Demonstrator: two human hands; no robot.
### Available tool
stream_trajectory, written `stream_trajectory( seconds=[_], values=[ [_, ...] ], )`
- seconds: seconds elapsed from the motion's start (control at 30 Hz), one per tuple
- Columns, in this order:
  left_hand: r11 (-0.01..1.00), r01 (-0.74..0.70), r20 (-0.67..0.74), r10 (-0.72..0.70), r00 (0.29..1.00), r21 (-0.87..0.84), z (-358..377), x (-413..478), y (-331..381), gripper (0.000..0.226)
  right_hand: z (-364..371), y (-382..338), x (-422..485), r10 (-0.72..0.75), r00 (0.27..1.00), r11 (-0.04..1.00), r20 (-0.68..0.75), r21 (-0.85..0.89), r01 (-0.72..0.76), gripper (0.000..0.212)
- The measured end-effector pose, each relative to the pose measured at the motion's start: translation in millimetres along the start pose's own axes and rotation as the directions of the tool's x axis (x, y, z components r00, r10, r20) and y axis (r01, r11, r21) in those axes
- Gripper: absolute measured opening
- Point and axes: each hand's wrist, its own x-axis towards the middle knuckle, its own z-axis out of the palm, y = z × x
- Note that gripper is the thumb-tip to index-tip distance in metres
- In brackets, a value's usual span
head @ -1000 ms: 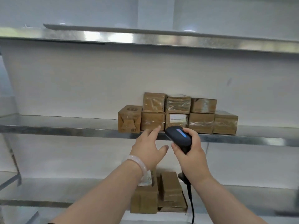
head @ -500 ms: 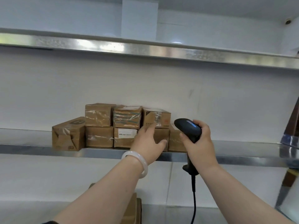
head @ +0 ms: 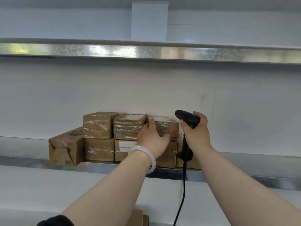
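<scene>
Closest to me, at 7 o'clock in the scene, a dark sleeve (head: 55, 221) shows at the bottom edge, and at 6 o'clock the top of a brown carton (head: 138, 216) pokes up from below. Both bare forearms reach up and away. A pale bangle (head: 147, 158) circles the left wrist, and a black cable (head: 183, 193) hangs straight down beside it.

The right hand (head: 197, 135) is wrapped round the grip of a black barcode scanner (head: 187, 119), thumb on the near side. The scanner's head points to 9 o'clock, just beside the stack of cartons.

The left hand (head: 152, 141) lies against the front of the upper right carton (head: 170, 128). Its fingers are fairly straight along the carton's left edge and its thumb is spread across the taped face.

That carton sits at 3 o'clock in the top row of a two-tier stack on the metal shelf (head: 244, 180). At 9 o'clock from it stand the middle carton (head: 128, 128) and the left carton (head: 97, 124). More cartons lie beneath, one with a white label (head: 125, 146). A larger carton (head: 66, 149) sits at the stack's 8 o'clock end.

Behind is a white wall (head: 81, 88), and at 12 o'clock is an upper metal shelf (head: 179, 53).
</scene>
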Motion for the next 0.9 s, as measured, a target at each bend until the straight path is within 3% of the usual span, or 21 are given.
stream_trajectory(
  seconds=[0.23,0.53,0.63,0.73,0.8,0.9],
  values=[
    [0.973,0.040,-0.064,-0.056,0.996,-0.227,6,-5,8,0.080,2,2,-9,-0.010,0.999,0.995,-0.047,0.103,0.015,0.054],
    [0.811,-0.011,-0.234,-0.156,0.960,-0.585,10,-22,14,0.022,-24,0,-53,-0.111,0.989,0.957,-0.097,0.258,0.133,0.052],
    [0.768,-0.044,-0.228,-0.134,0.964,-0.639,12,-39,9,0.028,-34,6,-71,-0.125,0.988,0.941,-0.085,0.305,0.146,0.053],
    [0.734,-0.041,-0.178,-0.111,0.978,-0.678,14,-59,0,0.047,-43,11,-92,-0.139,0.987,0.929,-0.074,0.334,0.156,0.054],
    [0.735,-0.071,-0.177,-0.067,0.982,-0.674,14,-74,-7,0.040,-47,13,-110,-0.152,0.987,0.927,-0.059,0.339,0.163,0.054],
    [0.716,-0.084,-0.184,-0.064,0.981,-0.693,13,-100,-22,0.047,-47,18,-137,-0.149,0.988,0.921,-0.034,0.360,0.152,0.055]
  ],
)
